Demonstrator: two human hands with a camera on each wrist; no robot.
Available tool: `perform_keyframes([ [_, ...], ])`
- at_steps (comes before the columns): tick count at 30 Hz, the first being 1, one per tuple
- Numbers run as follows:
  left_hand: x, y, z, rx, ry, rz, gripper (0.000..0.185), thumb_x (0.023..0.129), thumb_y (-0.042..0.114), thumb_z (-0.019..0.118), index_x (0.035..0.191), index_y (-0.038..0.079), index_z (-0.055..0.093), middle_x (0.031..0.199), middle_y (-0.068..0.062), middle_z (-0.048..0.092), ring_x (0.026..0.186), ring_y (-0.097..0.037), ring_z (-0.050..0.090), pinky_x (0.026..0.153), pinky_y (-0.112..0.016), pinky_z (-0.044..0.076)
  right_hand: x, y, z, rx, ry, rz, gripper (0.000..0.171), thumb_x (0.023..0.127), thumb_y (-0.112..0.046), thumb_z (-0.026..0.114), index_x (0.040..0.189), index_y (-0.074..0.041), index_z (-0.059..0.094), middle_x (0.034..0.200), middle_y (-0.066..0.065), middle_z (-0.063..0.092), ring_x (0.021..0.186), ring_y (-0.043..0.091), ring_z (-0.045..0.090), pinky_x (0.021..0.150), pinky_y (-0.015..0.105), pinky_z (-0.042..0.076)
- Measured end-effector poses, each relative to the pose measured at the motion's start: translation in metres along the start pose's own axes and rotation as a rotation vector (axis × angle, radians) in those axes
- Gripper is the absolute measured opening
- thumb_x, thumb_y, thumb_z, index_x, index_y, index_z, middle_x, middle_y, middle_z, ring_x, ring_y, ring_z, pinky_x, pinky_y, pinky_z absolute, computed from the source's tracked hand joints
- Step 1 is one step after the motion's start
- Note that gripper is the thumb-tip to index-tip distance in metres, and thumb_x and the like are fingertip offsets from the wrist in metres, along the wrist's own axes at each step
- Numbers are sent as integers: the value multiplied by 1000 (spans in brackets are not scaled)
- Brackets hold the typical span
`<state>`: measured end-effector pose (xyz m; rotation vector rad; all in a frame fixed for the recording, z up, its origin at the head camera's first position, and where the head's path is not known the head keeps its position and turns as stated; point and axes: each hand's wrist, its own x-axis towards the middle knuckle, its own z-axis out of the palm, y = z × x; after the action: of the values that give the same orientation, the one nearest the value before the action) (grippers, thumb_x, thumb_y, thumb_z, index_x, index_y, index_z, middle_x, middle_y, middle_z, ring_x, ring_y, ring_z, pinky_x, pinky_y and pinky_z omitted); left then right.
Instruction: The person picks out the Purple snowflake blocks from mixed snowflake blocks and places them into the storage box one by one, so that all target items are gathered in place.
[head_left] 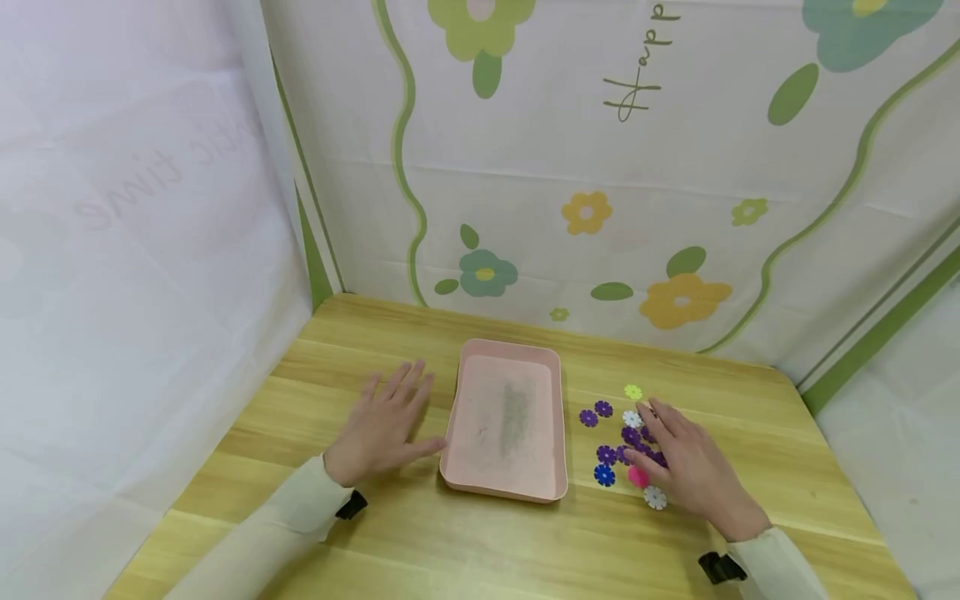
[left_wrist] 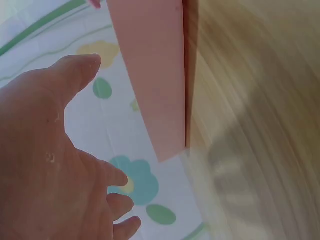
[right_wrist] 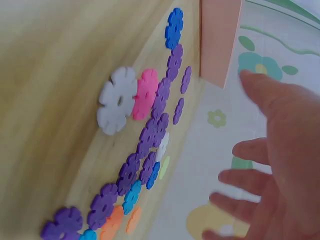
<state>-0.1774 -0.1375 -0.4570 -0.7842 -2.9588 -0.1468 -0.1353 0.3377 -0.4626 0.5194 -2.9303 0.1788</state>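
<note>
My left hand (head_left: 382, 427) is spread beside the left wall of a pink tray (head_left: 551, 483), its thumb close to the tray's rim. Nothing lies in its fingers in the left wrist view. Over a scatter of flower-shaped plastic pieces, my right hand (head_left: 693, 462) hovers with fingers extended, holding nothing. The pieces include a blue one (head_left: 604, 475), a pink one (right_wrist: 146, 94), a white one (right_wrist: 117, 101), several purple ones (right_wrist: 102, 206) and an orange one (right_wrist: 112, 223). In the head view, the right hand hides part of them.
The tray's floor carries a dark smudge. Beneath everything is a wooden table (head_left: 390, 533). A white cloth (head_left: 525, 167) with printed flowers hangs behind the table, and another white cloth (head_left: 150, 292) stands along the left side.
</note>
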Motion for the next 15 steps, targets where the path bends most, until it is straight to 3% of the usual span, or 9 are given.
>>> perform_keyframes([
  [4,4,8,3,24,-35,47,102,97,76,51,166,4,30,177,-16,19,164,-37,23,127,-68,26,14,7,3,40,64,-92,71,95,-31,80,149,7,54,146,29,60,128,48,62,103,62,55],
  [10,9,22,10,25,-73,105,105,98,79,46,167,2,26,177,-18,19,164,-37,23,127,-65,29,43,20,13,70,81,-183,53,89,-16,86,132,8,67,124,25,72,114,44,70,96,56,60],
  [15,11,36,19,0,-73,143,106,98,76,49,165,-3,27,175,-22,24,163,-38,24,128,-61,31,65,30,19,107,-4,-195,44,89,-12,85,127,5,71,118,20,75,107,37,73,92,53,62],
])
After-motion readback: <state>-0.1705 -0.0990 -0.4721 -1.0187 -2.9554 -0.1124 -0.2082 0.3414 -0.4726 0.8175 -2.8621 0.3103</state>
